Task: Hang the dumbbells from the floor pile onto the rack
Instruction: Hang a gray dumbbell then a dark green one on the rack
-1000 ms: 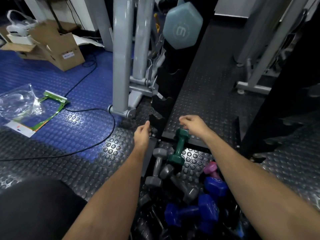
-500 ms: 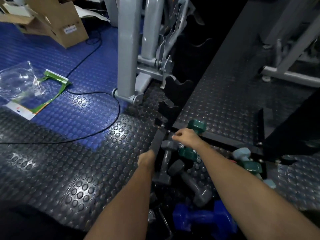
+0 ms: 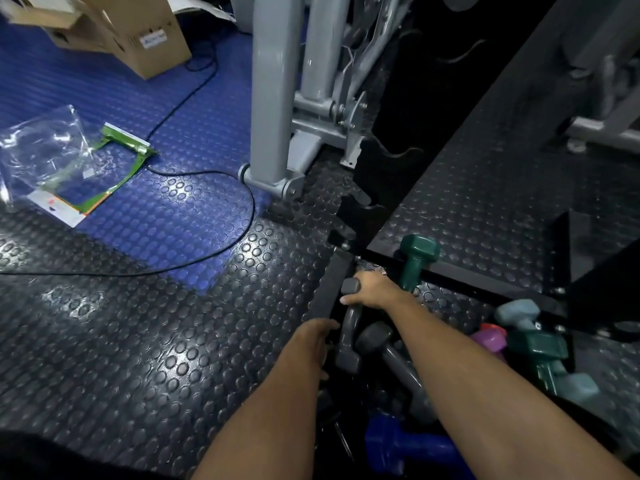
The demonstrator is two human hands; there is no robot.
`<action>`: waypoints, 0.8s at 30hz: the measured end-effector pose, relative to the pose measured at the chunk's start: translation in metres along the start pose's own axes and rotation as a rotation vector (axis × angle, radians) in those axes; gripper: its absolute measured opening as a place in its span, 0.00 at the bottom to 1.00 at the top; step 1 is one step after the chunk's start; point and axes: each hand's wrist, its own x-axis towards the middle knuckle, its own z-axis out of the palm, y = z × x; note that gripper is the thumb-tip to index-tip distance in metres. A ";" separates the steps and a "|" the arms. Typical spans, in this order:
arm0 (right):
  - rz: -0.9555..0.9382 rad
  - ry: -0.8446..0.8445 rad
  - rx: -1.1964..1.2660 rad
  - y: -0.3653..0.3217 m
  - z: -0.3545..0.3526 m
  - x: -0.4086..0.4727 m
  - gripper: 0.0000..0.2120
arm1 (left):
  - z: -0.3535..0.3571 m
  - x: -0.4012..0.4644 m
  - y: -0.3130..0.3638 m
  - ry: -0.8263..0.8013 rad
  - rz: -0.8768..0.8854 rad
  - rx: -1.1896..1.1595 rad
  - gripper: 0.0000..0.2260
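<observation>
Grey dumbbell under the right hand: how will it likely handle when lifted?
Probably stiff and dense: the grey dumbbell looks solid. The right hand grips its far head, so the other end may swing down. Its faceted heads should resist rolling.

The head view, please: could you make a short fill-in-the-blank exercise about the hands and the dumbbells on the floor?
1. The right hand holds the upper end of a dumbbell whose colour is ____.
2. The dumbbell just beyond the right hand is dark ____.
3. The cable lying on the blue floor is ____ in colour.
4. The box at the top left is made of ____.

Missing words: grey; green; black; cardboard
</observation>
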 end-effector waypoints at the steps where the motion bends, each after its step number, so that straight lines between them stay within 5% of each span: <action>1: -0.010 0.020 -0.009 0.000 0.002 -0.001 0.26 | 0.001 0.002 0.004 -0.009 -0.010 0.025 0.19; 6: -0.042 0.097 -0.066 -0.001 0.000 -0.008 0.17 | 0.005 0.013 -0.004 0.043 -0.001 0.086 0.04; 13: -0.100 0.203 -0.108 -0.004 -0.017 -0.042 0.20 | 0.000 0.017 0.002 0.154 -0.020 0.209 0.16; 17: -0.061 0.302 -0.039 0.008 -0.038 -0.068 0.20 | -0.005 -0.011 0.015 0.128 0.016 0.176 0.10; 24: 0.016 0.483 0.150 0.012 -0.105 -0.121 0.27 | -0.002 -0.084 0.030 -0.107 0.393 -0.002 0.29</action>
